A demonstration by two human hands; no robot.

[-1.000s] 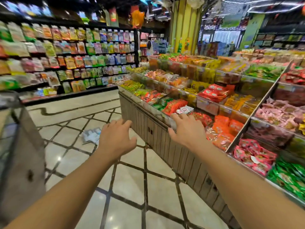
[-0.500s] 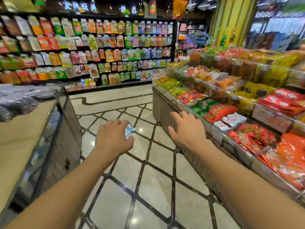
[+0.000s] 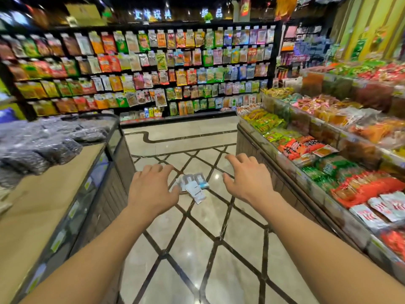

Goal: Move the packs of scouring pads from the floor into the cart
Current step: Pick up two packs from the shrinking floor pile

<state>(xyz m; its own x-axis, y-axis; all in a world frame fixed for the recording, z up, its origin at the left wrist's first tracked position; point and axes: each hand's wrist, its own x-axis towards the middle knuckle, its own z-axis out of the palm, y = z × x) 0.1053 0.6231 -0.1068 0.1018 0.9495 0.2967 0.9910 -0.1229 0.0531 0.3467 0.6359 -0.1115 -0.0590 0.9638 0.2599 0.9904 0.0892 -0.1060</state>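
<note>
1. The left hand (image 3: pixel 151 189) reaches forward palm down, its grip loose, fingers spread and slightly bent, holding nothing.
2. The right hand (image 3: pixel 247 178) is stretched out the same way, palm down, fingers apart and relaxed, its grip also holding nothing.
3. The packs of scouring pads (image 3: pixel 194 185) lie on the floor (image 3: pixel 197 249) between the two hands in the view, a small overlapping heap of white, grey and blue packets; the left hand's thumb side covers the heap's left edge from the camera, and whether it touches them cannot be told.
4. The floor is glossy pale tile crossed by dark diagonal lines.
5. To the left stands a low display unit (image 3: pixel 103 189) with a bare brown top, and dark plastic-wrapped bundles (image 3: pixel 43 143) are piled at its far end.
6. To the right runs a long snack stand (image 3: pixel 263 163) with tiered bins of red, orange, green and yellow packets.
7. Across the far end of the aisle, a dark wall rack (image 3: pixel 153 71) carries rows of hanging snack bags, blurred.
</note>
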